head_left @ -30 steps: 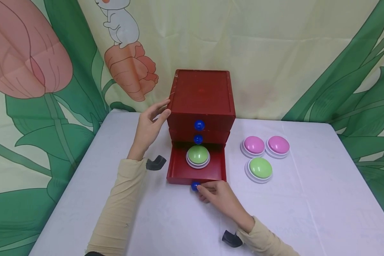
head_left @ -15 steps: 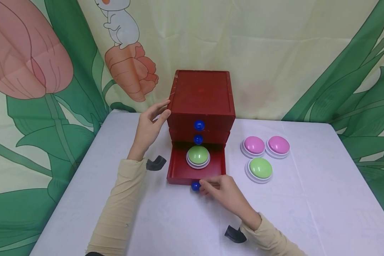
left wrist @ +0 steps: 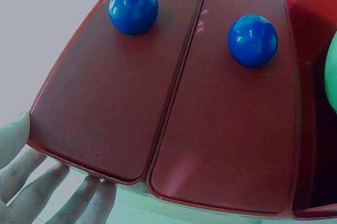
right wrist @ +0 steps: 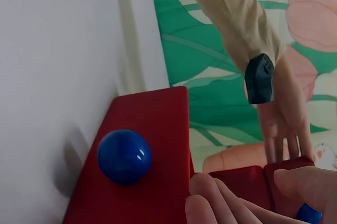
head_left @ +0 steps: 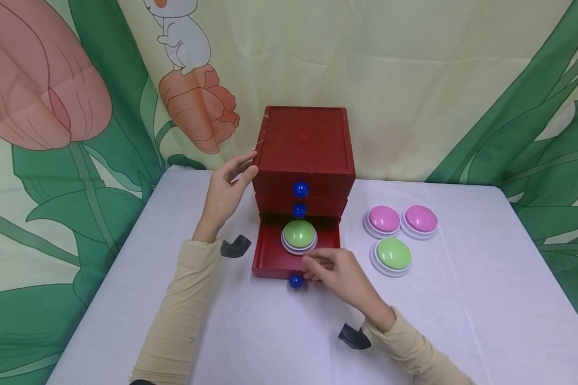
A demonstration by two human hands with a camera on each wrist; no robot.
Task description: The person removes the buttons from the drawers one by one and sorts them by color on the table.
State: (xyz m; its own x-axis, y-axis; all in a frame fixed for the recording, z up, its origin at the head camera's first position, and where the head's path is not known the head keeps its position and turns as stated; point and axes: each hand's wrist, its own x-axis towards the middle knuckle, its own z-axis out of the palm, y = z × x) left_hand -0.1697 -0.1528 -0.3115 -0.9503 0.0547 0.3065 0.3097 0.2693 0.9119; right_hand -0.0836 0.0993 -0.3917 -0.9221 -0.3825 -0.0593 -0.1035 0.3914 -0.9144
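A red drawer cabinet (head_left: 304, 140) stands near the back of the table, its bottom drawer (head_left: 270, 261) pulled out. Inside that drawer sits a green dome button (head_left: 298, 234) on a white base. My left hand (head_left: 223, 197) rests against the cabinet's left side; in the left wrist view its fingers (left wrist: 37, 192) and thumb lie along the upper edge. Over the drawer's front right corner hovers my right hand (head_left: 343, 274), fingers loosely bent and holding nothing, just short of the green button. The drawer's blue knob (head_left: 296, 282) is free of the hand.
Two pink dome buttons (head_left: 383, 219) and another green dome button (head_left: 393, 254) stand on the white tablecloth (head_left: 486, 299) right of the cabinet. Both upper drawers, with blue knobs (head_left: 301, 189), are closed. A printed curtain (head_left: 404, 96) hangs behind.
My right hand has let go of the bottom drawer's blue knob and moved up over the drawer, towards the green button. The left hand has stayed in place.
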